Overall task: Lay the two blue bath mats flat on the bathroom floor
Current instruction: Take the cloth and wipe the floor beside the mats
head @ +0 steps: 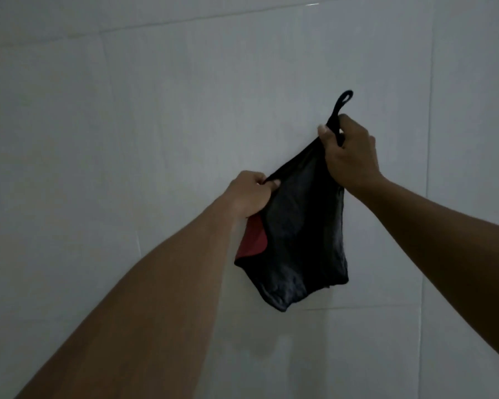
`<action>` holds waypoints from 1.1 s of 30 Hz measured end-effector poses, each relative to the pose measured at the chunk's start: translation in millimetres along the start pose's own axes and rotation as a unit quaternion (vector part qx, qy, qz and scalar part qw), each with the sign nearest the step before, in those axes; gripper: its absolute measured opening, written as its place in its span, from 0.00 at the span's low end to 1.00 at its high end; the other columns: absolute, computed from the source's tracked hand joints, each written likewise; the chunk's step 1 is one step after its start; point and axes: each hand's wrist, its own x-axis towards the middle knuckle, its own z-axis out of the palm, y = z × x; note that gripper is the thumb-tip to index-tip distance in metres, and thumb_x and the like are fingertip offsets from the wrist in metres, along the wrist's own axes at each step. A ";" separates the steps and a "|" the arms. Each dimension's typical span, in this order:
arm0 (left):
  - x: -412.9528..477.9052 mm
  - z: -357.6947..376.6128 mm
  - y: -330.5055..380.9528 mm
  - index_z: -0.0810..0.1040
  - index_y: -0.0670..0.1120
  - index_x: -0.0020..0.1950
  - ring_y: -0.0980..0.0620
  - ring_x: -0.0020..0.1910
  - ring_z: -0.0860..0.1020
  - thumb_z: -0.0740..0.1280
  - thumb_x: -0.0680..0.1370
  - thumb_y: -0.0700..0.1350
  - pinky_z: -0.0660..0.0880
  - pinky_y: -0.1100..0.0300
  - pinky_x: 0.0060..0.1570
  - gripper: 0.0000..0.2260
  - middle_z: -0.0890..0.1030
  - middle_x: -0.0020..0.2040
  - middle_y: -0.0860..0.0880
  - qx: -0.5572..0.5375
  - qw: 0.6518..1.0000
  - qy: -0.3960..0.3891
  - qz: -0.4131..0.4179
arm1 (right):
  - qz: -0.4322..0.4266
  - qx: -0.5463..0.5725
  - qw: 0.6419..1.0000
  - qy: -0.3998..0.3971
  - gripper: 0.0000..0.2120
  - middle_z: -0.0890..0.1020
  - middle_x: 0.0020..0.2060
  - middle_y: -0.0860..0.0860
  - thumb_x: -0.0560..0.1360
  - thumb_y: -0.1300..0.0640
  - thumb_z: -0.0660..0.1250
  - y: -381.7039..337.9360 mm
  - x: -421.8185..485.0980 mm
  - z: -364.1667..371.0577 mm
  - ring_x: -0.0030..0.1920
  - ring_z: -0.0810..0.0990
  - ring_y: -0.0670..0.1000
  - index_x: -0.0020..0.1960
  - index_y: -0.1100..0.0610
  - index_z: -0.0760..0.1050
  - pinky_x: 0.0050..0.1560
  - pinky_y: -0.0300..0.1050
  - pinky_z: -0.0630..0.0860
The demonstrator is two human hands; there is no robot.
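Note:
A small black cloth point(303, 231) with a red patch at its lower left and a hanging loop at its top hangs in front of a tiled wall. My left hand point(249, 194) pinches its upper left edge. My right hand point(347, 152) grips its upper right corner just below the loop. Both arms reach up and forward from the bottom of the view. No blue bath mat is in view, and the floor is out of sight.
A wall of large pale grey tiles point(127, 125) fills the whole view, close behind the cloth. The light is dim. Grout lines cross near the top and the lower right.

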 end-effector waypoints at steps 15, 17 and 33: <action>-120.1 -145.2 -106.0 0.80 0.39 0.55 0.45 0.39 0.82 0.59 0.84 0.50 0.80 0.58 0.29 0.16 0.83 0.50 0.39 0.089 0.946 0.076 -0.304 | 0.133 0.222 0.818 -0.514 0.14 0.87 0.51 0.55 0.74 0.48 0.75 -78.4 -76.6 123.3 0.51 0.85 0.56 0.55 0.55 0.85 0.48 0.49 0.81; -147.6 -173.7 -121.8 0.79 0.38 0.56 0.45 0.38 0.81 0.58 0.84 0.46 0.78 0.60 0.26 0.15 0.83 0.47 0.40 0.088 0.928 0.108 -0.344 | 0.116 0.239 0.781 -0.565 0.14 0.85 0.49 0.56 0.75 0.49 0.74 -107.8 -94.9 154.5 0.47 0.82 0.54 0.56 0.56 0.84 0.45 0.47 0.77; -433.2 -456.9 -167.6 0.82 0.47 0.55 0.50 0.39 0.77 0.64 0.83 0.50 0.73 0.59 0.37 0.10 0.80 0.42 0.49 0.259 0.805 0.432 -0.313 | -0.076 0.216 0.382 -0.895 0.30 0.82 0.65 0.48 0.79 0.62 0.68 -436.8 -289.1 323.2 0.63 0.82 0.58 0.75 0.41 0.65 0.68 0.63 0.71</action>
